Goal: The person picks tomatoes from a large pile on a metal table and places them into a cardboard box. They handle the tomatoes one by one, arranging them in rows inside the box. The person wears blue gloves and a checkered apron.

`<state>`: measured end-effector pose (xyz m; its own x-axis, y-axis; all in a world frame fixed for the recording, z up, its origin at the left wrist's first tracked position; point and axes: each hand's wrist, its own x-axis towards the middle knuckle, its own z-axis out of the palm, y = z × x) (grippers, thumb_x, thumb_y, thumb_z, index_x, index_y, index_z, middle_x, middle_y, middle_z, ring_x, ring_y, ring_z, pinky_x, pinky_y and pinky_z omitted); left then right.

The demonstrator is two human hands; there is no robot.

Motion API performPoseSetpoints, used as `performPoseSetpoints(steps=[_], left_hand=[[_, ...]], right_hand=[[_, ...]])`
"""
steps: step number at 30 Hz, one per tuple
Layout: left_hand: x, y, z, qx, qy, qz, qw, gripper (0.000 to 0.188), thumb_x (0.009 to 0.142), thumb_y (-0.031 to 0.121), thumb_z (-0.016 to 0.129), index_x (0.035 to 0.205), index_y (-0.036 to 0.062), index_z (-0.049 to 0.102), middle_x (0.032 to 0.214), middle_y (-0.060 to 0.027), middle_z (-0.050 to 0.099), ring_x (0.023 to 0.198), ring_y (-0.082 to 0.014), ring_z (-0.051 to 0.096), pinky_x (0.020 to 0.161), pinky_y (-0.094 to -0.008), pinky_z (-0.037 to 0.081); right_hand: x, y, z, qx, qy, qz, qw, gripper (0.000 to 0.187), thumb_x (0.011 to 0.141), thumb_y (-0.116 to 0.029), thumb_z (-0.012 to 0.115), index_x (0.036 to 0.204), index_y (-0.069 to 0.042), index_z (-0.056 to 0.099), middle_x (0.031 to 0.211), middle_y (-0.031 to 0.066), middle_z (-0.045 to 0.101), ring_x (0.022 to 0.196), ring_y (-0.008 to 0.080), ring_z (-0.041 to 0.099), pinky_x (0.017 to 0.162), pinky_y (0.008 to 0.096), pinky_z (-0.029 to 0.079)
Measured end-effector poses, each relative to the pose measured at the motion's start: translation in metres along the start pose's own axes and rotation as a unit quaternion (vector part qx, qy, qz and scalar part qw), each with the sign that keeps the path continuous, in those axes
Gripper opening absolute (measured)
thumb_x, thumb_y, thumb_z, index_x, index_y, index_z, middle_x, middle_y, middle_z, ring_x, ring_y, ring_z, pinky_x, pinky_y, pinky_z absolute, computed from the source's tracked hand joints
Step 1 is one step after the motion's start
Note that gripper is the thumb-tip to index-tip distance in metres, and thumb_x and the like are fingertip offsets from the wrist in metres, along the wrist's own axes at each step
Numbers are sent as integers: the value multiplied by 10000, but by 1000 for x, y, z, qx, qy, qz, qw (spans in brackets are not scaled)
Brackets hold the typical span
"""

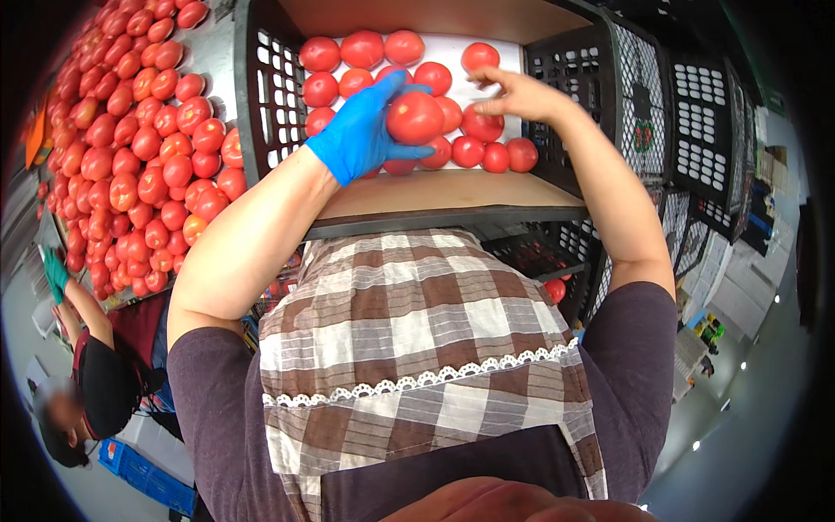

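Observation:
My left hand, in a blue glove, is closed round a large red tomato and holds it over a black plastic crate. My bare right hand hovers at the crate's right side, its fingers apart and nothing visible between them. Just below its fingertips is another tomato; whether they touch I cannot tell. Several more tomatoes, such as one in the back row, lie on the white bottom of the crate. My left hand hides some of them. Brown board lines the crate's near wall.
A large heap of tomatoes covers a metal table on the left. More black crates stand at the right. At the lower left another person works, with a green-gloved hand; a blue crate is beside them.

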<state>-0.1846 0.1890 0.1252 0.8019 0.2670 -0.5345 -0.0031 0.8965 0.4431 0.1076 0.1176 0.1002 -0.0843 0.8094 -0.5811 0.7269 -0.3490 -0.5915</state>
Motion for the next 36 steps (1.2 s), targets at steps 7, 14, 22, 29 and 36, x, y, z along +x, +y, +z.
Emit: performPoseSetpoints(steps=[7,14,22,29,36], left_hand=[[0,9,-13,-17,-24,68,997,455,1047,338,517,1426,86,527,1427,-155,522,1263,-329,569,1003,-517,525],[1,9,-15,53,17,52,997,458,1015,378,583,1363,80,578,1338,-143,593,1166,-267,619,976,-455,527],[-9,3,-3,95,-95,-42,990,614,967,469,673,1381,32,554,1273,-126,667,1072,-228,691,950,-345,561],[-6,-3,4,185,-99,83,974,729,943,319,714,1556,95,388,1466,-135,522,1320,-229,540,1111,-363,448],[1,4,-1,137,-2,58,989,571,963,358,679,1426,64,523,1304,-139,638,1242,-225,591,1072,-366,474]], right_hand=[[17,39,54,-114,0,211,971,872,684,-381,873,1403,-67,493,1311,225,592,1208,398,609,1013,456,504],[-19,-16,12,-173,168,60,969,854,608,-335,862,1383,-175,542,1254,188,594,1167,379,618,991,448,516],[-66,-96,35,-144,326,-289,889,911,605,-106,910,1420,-96,502,1365,157,529,1263,349,549,1066,431,483],[-72,-96,47,83,326,-232,913,942,638,-195,953,1446,-69,485,1412,138,497,1272,277,555,1049,407,508],[-41,-43,20,14,214,-12,977,759,648,-299,851,1291,-11,572,1192,181,661,1101,287,657,965,376,520]])
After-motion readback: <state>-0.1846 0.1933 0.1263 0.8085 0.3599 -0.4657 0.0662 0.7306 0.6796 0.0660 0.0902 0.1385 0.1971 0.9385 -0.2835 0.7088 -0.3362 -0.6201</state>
